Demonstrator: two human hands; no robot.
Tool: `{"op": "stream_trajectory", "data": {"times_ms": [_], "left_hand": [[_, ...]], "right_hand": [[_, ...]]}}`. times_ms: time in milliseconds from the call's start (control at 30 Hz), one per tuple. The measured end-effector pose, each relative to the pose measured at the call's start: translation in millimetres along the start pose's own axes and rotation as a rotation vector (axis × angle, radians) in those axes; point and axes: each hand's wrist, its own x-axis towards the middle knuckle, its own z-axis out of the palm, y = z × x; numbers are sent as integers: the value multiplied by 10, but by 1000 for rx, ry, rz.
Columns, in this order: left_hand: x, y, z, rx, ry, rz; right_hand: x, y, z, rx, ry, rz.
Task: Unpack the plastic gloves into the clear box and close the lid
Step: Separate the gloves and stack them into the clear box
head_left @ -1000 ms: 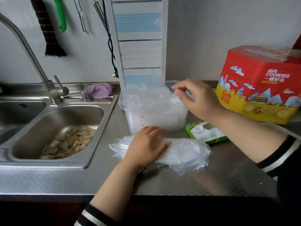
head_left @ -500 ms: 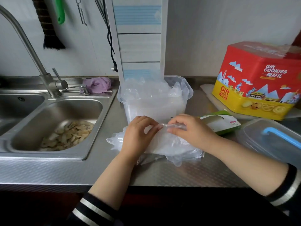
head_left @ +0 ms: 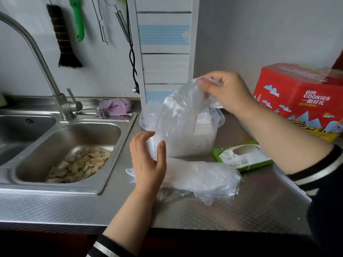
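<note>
Here, right hand (head_left: 225, 91) pinching glove (head_left: 178, 115), left hand (head_left: 148, 160) spread, tin (head_left: 300, 101) reading "Gift COOKIES"

Blk sleeves (head_left: 330, 191) w/ white stripes

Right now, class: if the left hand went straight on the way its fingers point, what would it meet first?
Probably the hanging clear plastic glove that the right hand holds up, then the clear plastic box behind; depth is unclear.

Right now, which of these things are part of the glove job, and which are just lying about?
Part of the job: the glove pinched by the right hand; clear box; glove pile; green pack; left hand, open.

Lying about: cookie box; purple cloth; sink with scraps; tap; brush.
</note>
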Motion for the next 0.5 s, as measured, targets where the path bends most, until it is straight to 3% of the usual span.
{"op": "stream_trajectory", "data": {"times_ms": [234,367,500], "left_hand": [[-10,-41,30,15,-57,-28],[-19,-59,31,16,-80,-39],[-11,-49,33,35,-123,-54]], "right_hand": [[315,341,232,-16,108,131],[301,562,394,-33,60,275],[295,731,435,-269,-113,276]]}}
